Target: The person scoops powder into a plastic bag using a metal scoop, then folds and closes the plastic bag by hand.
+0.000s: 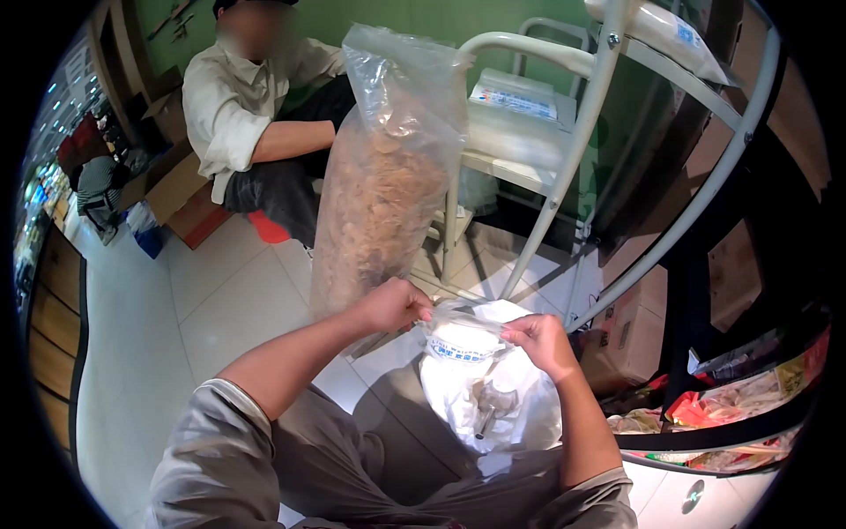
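Note:
Between my hands a thin clear plastic bag (467, 319) is stretched by its edge. My left hand (397, 306) is closed in a pinch on one side of it, and my right hand (541, 344) pinches the other side. Below and partly behind it is a large white sack (533, 410) with its top open; blue print shows near the clear bag, though I cannot tell on which layer. A metal object with a rod-like handle (484, 425) lies in the sack, its kind unclear. Near my left hand stands a tall clear bag of brown flaky pieces (383, 207).
A person in a light shirt (229, 115) sits beyond the tall bag. A white metal step-ladder (564, 167) holds packs of plastic bags (514, 110). Cardboard boxes (630, 322) and a bin of colourful packets (740, 397) stand at right; an open carton (181, 194) is at left.

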`<state>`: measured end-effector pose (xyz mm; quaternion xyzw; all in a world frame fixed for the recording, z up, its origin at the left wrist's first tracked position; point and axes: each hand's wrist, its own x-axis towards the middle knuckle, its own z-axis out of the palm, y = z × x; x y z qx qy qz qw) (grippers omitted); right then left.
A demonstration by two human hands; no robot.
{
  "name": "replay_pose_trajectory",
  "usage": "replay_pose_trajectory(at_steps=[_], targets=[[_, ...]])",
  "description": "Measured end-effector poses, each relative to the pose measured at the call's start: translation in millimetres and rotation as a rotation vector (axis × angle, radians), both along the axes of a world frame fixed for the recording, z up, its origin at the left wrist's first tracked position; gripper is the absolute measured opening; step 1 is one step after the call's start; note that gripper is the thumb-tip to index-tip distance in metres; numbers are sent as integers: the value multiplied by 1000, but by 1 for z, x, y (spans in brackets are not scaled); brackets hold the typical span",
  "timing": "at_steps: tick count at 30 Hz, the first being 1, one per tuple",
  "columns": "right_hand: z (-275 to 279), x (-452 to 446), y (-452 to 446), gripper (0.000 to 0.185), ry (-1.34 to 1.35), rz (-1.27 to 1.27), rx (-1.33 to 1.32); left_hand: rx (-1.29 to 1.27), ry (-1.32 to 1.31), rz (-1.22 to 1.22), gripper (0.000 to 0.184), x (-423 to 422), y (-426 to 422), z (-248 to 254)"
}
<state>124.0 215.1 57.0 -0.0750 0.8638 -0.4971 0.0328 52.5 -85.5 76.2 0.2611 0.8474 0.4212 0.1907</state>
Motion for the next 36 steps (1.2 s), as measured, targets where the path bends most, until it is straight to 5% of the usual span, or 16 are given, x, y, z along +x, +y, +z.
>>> replay_pose_trajectory(at_steps=[3,5,9,17,28,36], targets=[[-1,0,1,19,134,56,92,-123,-11,12,10,-5,-2,-4],[-6,-1,2,20,199,66,99,-3,283,-187,11,-14,-13,-24],[-20,-7,3,15,334,83,82,46,97,-170,15,-16,-13,-24],[-8,-7,-8,13,318,54,99,-260,178,57,17,0,2,4],[0,-1,-17,20,86,-30,150,-276,228,73,12,-4,4,-4],[6,-1,-37,16,304,64,274,-327,267,83,15,-1,8,-3]])
